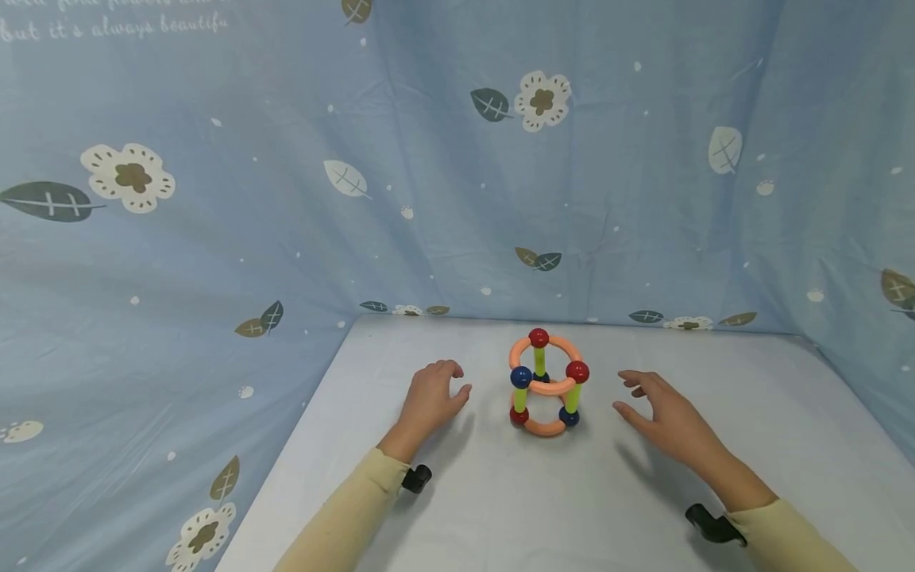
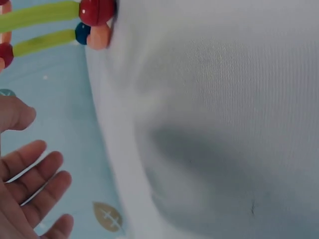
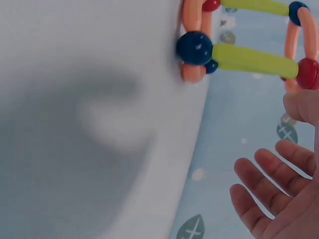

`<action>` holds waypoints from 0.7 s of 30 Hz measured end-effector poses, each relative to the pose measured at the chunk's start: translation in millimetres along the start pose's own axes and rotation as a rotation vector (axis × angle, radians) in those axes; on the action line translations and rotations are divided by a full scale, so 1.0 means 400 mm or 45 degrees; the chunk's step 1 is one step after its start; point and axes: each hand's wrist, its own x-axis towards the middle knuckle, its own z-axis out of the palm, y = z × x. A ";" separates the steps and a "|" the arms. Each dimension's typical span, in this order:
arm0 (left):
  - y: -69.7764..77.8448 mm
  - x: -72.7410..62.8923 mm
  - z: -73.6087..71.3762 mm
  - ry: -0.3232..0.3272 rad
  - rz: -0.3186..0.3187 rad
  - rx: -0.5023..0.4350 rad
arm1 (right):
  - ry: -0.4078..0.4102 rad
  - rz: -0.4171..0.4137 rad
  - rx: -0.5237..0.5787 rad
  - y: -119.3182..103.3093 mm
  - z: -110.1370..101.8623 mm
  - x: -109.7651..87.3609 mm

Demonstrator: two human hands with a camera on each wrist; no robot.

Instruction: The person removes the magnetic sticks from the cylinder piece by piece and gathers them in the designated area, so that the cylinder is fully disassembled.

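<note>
Nearby, left grip [image 1: 431,396] and right grip [image 1: 670,417] flank the toy [image 1: 550,388].

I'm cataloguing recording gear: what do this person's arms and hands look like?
The left sleeve and right sleeve are plain pale yellow, ending short of the hands. A small black fitting juts out at the end of each. The left hand and right hand wear no gloves.

The white table [image 1: 529,500] carries one upright ball-and-rod frame [image 1: 553,388] (orange, lime, red and blue) toward twelve o'clock.
</note>
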 end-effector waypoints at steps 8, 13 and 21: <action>0.029 -0.007 0.000 0.075 0.009 -0.179 | 0.091 -0.089 0.036 -0.036 0.000 0.003; 0.058 -0.005 -0.014 0.081 0.014 -0.296 | 0.163 -0.121 0.086 -0.054 0.002 0.013; 0.105 0.004 -0.036 0.071 0.056 -0.434 | 0.188 -0.114 0.217 -0.078 0.016 0.043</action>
